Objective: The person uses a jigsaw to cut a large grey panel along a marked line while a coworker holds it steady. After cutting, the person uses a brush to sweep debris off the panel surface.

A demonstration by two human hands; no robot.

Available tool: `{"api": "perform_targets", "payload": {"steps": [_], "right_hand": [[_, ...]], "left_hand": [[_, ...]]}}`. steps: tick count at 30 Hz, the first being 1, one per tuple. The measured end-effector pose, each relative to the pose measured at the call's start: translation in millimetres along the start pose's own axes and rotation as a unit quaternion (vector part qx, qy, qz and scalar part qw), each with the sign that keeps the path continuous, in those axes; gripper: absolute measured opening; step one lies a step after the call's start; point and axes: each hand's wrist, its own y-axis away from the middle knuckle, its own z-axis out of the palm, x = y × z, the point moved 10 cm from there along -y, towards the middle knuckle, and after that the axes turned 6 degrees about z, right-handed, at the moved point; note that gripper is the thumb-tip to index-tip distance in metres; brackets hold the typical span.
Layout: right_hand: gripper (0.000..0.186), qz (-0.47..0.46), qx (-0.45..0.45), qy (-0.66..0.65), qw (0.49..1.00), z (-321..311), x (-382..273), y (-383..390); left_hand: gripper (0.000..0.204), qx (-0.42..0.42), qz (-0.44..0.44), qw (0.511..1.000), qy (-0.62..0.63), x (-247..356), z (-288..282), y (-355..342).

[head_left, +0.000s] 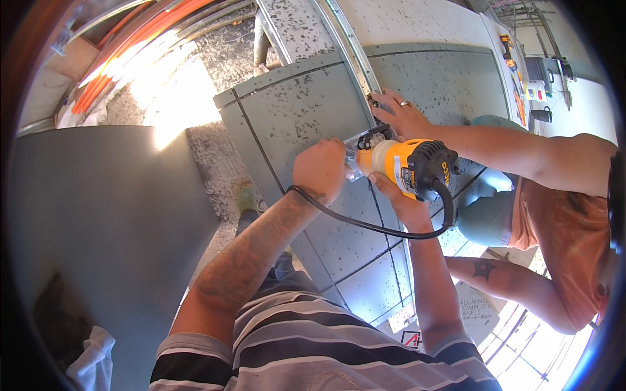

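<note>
A yellow and black trim router (407, 166) with a clear base stands on a grey panel (280, 98) scored with dark grooves. My right hand (398, 195) wraps round its body from the near side. Closed into a fist, my left hand (319, 168) is at the router's clear base; its fingertips are hidden. The router's black cord (365, 226) loops back across my left wrist. Along the panel runs a metal rail (352, 52), its near end by the router. A co-worker's hand (401, 117), wearing a ring, presses on the rail just beyond the tool.
Dark chips litter the panel. The co-worker in an orange top (564, 241) crouches at the right. A large grey sheet (98, 202) is on the left, orange tubing (140, 39) at far left. A drill (507, 49) lies far right; a printed carton (479, 309) sits low right.
</note>
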Motion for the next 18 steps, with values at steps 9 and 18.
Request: {"api": "perform_targets", "payload": {"steps": [9,18], "right_hand": [[0.062,0.049,-0.003,0.023,0.999,9.4,-0.4,-15.3],[0.055,0.072,-0.023,0.041,0.996,17.9,-4.0,-30.7]], "left_hand": [[0.042,-0.002,-0.007,1.0,0.005,-8.9,-12.8,-12.3],[0.031,-0.002,-0.005,1.0,-0.018,-13.1,-26.8,-27.1]]}}
